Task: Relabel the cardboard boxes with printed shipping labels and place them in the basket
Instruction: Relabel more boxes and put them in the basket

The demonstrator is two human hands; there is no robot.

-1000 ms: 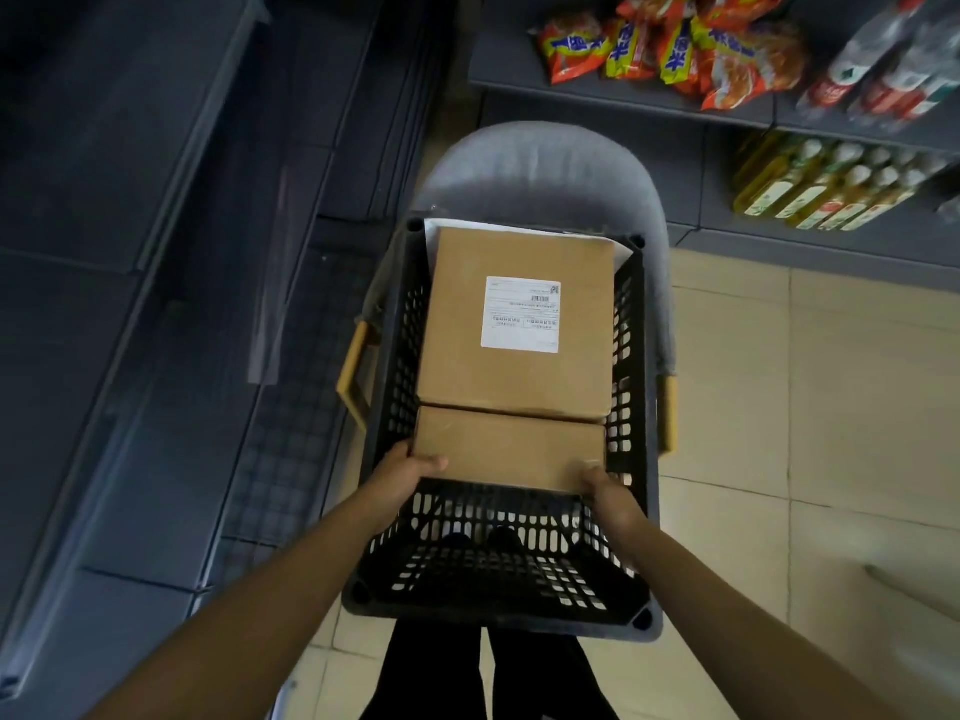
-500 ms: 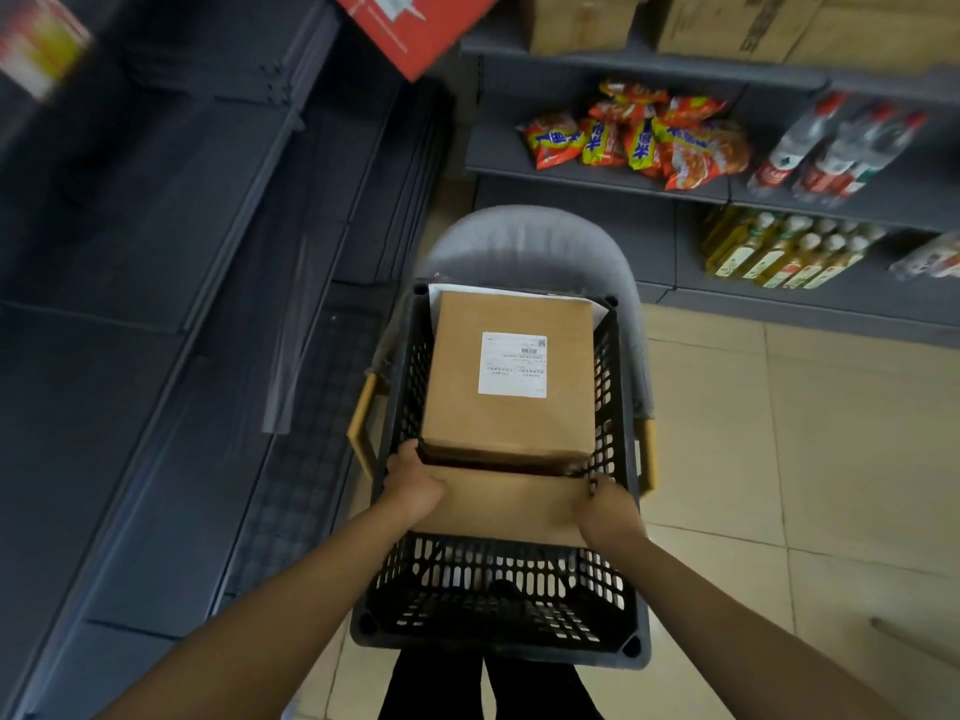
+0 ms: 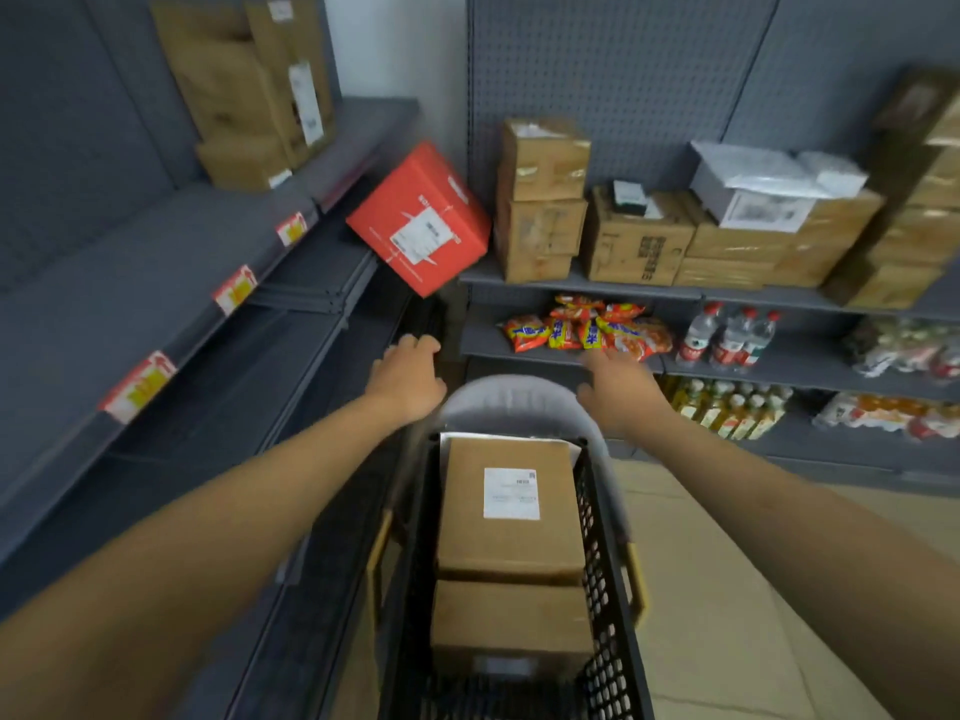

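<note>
While two cardboard boxes sit in the basket, both hands, left and right, grips wide and empty, reach shelfward; fetching another box looks next.

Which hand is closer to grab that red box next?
Probably the left hand: it reaches up just below the tilted red box, empty and open. The right hand points more toward the snack packets.

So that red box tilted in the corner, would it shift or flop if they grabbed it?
The red box sits on one corner, leaning between the shelves, so a nudge would probably tip or slide it. Its faces look flat and crisp, so likely stiff. Both the left hand and the right hand reach out empty; two hands should steady it. Weight cannot be told.
</note>
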